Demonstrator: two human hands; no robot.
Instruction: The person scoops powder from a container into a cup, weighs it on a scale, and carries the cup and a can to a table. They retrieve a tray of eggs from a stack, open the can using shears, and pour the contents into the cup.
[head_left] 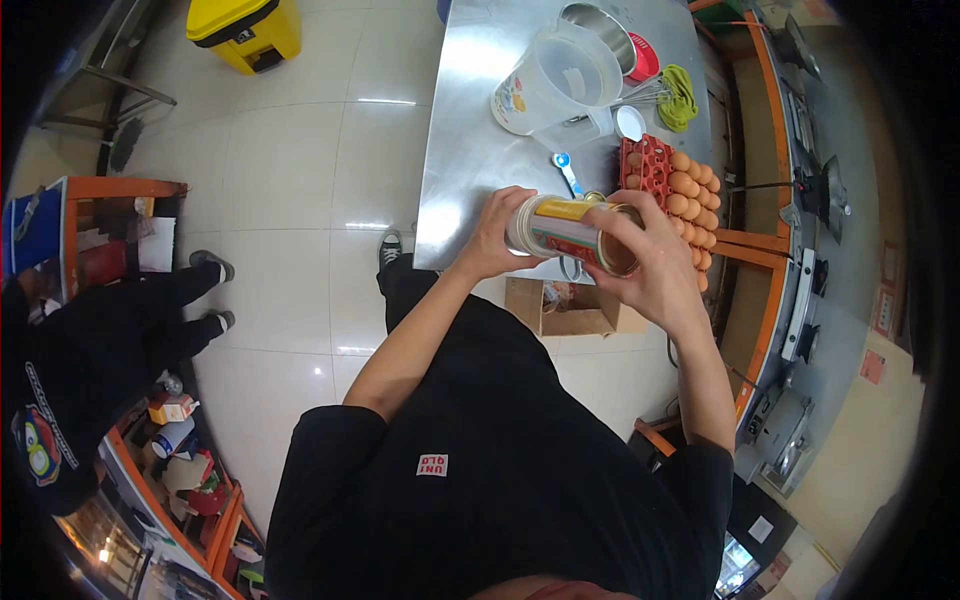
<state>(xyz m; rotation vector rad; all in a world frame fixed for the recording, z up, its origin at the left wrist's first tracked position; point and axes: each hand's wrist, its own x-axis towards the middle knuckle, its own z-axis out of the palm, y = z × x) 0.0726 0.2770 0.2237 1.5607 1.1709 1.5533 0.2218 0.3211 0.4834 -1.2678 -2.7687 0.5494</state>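
Observation:
Between my two hands a cylindrical can (pixel 567 228) with a yellow and red label is held tilted on its side over the front edge of the steel table. My left hand (pixel 492 236) wraps round its pale ridged end at the left. At the right, my right hand (pixel 645 255) grips the metal-rimmed end, fingers over the rim. Just beyond the can lies a blue and white measuring spoon (pixel 567 174). Red trays of brown eggs (pixel 690 205) stand right beside my right hand. What the can contains is hidden.
On the steel table (pixel 460 120) stand a clear plastic jug (pixel 560 85), a metal bowl (pixel 597 28), a whisk (pixel 650 93) with green material and a small white lid (pixel 630 123). A cardboard box (pixel 560 310) is below the edge. Another person (pixel 80 360) is at the left.

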